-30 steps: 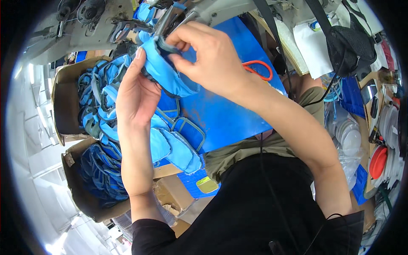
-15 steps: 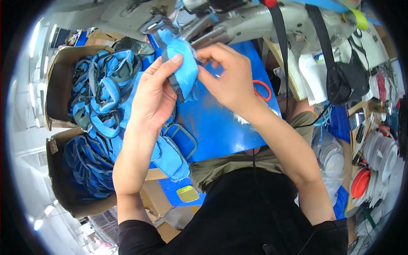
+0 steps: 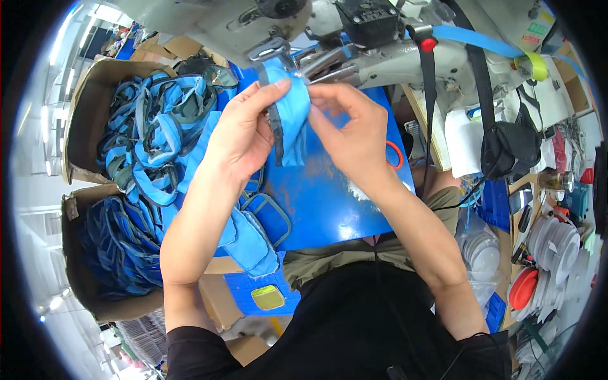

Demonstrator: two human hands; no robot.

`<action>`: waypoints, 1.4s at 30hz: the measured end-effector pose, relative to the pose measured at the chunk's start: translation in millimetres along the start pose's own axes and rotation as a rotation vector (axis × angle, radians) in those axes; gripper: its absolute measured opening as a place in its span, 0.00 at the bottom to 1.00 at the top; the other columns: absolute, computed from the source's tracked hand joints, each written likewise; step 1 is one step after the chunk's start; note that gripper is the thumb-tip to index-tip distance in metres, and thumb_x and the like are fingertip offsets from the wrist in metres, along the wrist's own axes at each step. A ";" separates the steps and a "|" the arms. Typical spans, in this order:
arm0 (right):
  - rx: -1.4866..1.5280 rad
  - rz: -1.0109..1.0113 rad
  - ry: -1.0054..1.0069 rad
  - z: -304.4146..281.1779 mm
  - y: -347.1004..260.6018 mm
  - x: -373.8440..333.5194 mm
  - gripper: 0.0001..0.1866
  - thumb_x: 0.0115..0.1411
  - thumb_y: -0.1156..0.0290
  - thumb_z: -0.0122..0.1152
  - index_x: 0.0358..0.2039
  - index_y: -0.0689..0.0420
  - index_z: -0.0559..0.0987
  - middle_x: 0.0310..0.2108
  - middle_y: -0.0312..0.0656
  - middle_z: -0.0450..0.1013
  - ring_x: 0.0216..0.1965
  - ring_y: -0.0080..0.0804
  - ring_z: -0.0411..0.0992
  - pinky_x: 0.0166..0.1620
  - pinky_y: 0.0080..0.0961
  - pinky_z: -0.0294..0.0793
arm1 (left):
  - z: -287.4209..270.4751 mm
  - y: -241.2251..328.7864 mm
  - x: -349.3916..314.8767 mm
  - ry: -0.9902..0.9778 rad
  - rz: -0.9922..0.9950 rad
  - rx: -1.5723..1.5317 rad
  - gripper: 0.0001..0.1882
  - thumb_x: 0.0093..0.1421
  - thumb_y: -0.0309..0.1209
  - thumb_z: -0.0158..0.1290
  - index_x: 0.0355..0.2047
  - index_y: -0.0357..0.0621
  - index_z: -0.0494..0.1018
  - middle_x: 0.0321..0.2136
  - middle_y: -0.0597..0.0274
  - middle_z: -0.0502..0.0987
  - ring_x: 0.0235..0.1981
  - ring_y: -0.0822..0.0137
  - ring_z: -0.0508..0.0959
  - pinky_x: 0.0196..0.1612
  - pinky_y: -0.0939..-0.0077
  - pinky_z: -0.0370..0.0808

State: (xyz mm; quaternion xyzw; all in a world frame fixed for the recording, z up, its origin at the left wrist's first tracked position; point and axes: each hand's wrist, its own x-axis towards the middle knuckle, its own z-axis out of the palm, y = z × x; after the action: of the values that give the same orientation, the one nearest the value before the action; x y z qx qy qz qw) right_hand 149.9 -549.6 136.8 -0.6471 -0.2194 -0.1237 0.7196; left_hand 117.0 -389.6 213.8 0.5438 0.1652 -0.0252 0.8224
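Observation:
My left hand (image 3: 246, 133) pinches a blue fabric piece with dark grey edging (image 3: 291, 126), thumb on top near the grey strip. On the other side, my right hand (image 3: 354, 130) has thumb and fingers closed on the piece's right edge; the fingertips are partly hidden. Its upper end lies at the metal foot and guide parts of a sewing machine (image 3: 323, 63), while the lower end hangs over the blue table (image 3: 329, 206). A red scissor-like handle loop (image 3: 396, 156) shows to the right of my right hand.
At the left stand two cardboard boxes (image 3: 71, 145) with blue and grey fabric pieces (image 3: 158, 139). Stacked blue flat pieces (image 3: 250, 244) overhang the table's near left edge. Black straps (image 3: 427, 114) and a blue tape (image 3: 481, 39) run by the machine. White discs (image 3: 557, 247) lie far right.
The view has shifted, showing more of the machine. Both hands still hold the fabric piece, which now hangs straighter and flatter below the machine foot.

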 end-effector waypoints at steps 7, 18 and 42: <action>0.040 0.057 0.054 6.0 2.5 -11.8 0.12 0.53 0.76 0.73 0.37 0.61 0.82 0.33 0.44 0.81 0.36 0.35 0.82 0.41 0.29 0.80 | -3.3 -11.8 -9.9 0.022 0.274 0.346 0.12 0.63 0.23 0.63 0.46 0.38 0.77 0.42 0.59 0.85 0.39 0.73 0.83 0.44 0.78 0.79; 0.119 -0.008 0.101 12.5 24.4 -18.3 0.09 0.56 0.78 0.70 0.38 0.61 0.84 0.35 0.43 0.82 0.36 0.32 0.82 0.39 0.27 0.79 | -21.8 -4.3 -0.1 -0.093 0.110 0.206 0.09 0.66 0.25 0.60 0.46 0.44 0.77 0.41 0.66 0.84 0.40 0.74 0.83 0.46 0.77 0.79; 0.106 0.023 0.046 19.0 45.0 -30.1 0.13 0.54 0.72 0.76 0.39 0.57 0.82 0.35 0.39 0.80 0.34 0.30 0.76 0.40 0.27 0.74 | -17.8 -22.2 3.9 -0.095 0.355 0.335 0.15 0.64 0.27 0.63 0.49 0.38 0.76 0.42 0.61 0.84 0.42 0.73 0.82 0.51 0.76 0.77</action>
State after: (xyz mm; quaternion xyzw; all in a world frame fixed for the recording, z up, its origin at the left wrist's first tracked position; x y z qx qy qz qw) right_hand 141.4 -528.2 84.2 -0.6075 -0.2018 -0.1186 0.7591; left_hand 111.4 -382.0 186.6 0.6913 0.0217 0.0670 0.7191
